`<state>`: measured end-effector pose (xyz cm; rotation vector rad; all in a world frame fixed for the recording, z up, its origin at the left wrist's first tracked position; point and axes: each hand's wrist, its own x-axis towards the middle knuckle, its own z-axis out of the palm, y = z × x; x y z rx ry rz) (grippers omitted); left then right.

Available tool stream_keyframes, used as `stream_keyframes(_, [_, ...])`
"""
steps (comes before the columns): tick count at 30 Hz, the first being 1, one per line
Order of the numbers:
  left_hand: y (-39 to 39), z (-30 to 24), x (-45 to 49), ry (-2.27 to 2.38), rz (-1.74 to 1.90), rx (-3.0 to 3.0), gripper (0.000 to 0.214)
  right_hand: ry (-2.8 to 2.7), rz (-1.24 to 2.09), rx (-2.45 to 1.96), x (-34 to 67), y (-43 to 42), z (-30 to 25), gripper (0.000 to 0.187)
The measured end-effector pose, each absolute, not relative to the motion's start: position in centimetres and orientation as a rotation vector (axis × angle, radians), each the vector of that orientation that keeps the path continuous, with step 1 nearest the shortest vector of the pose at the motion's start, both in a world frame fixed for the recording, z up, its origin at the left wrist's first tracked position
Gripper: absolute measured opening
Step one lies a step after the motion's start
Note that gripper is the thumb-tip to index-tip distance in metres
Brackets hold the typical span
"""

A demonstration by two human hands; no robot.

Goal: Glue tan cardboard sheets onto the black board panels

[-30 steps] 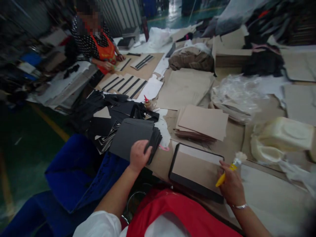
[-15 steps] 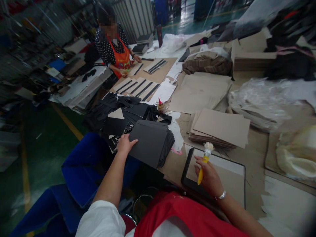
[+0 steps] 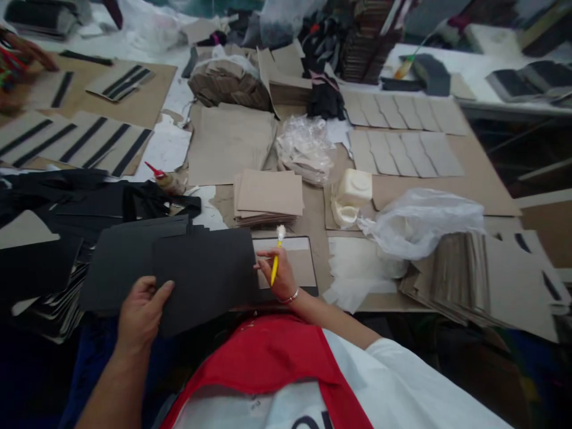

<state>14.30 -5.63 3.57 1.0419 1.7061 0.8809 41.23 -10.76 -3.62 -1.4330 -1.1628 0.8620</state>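
My left hand (image 3: pixel 143 310) pinches the left edge of a black sheet (image 3: pixel 205 274), thumb on top. The sheet is held up at a slight tilt, partly over a stack of similar black sheets (image 3: pixel 118 262). Between the fingers of my right hand (image 3: pixel 279 271) is a paintbrush (image 3: pixel 276 262) with a yellow handle, its pale bristles pointing away from me. That hand is over a beige board (image 3: pixel 301 266) with a black border and a pale strip along its far side. The left part of this board is hidden by the hand and the black sheet.
Beyond the board sits a stack of beige boards (image 3: pixel 270 193). A glue bottle with a red tip (image 3: pixel 167 179) stands among black pieces at left. To the right are a white plastic container (image 3: pixel 354 189), a clear bag (image 3: pixel 424 220) and leaning boards (image 3: pixel 465 274). Another person's arm (image 3: pixel 33 50) shows at far left.
My left hand has taken a black sheet off the stack and brought it rightward to the bordered board. The brush stays in my right hand. My view has turned right.
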Motion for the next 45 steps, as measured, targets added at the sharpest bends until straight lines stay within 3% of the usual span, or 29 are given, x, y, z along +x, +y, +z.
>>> stream_keyframes(6, [-8.8,-2.9,24.9,1.378,0.722,0.800,0.047,-1.188,0.437,-1.893,50.3,-16.5,-6.5,0.033])
stream_keyframes(11, [-9.7,-6.6,28.0,1.500,0.657,1.112,0.035,-1.087,0.399,-2.064,53.4,-18.2,-9.4,0.028])
stream_keyframes(17, [-8.4,-8.2,28.2,1.664,0.522,1.775,0.028,-1.238,0.285,-2.119,54.3,-17.8,-11.3,0.023])
stream_keyframes(28, [-7.0,-9.5,27.9,1.745,0.426,1.778,0.027,-1.564,0.201,-2.119,54.8,-16.9,-11.0,0.030])
stream_keyframes(32, [-7.6,-9.1,27.3,1.787,0.524,1.878,0.027,-1.645,0.165,-2.165,55.8,-16.7,-8.5,0.036])
stream_keyframes(37, [-8.1,-7.4,29.2,1.429,0.691,2.366,0.026,-1.446,0.150,-1.961,58.0,-14.1,-1.9,0.040])
stream_keyframes(41, [-3.9,-5.9,34.4,1.042,0.659,2.668,0.037,-1.167,0.489,-1.718,57.3,-6.9,2.3,0.039])
stream_keyframes(45, [2.3,-4.8,39.1,0.974,0.435,2.807,0.057,-1.061,0.779,-1.603,54.6,2.8,3.5,0.034])
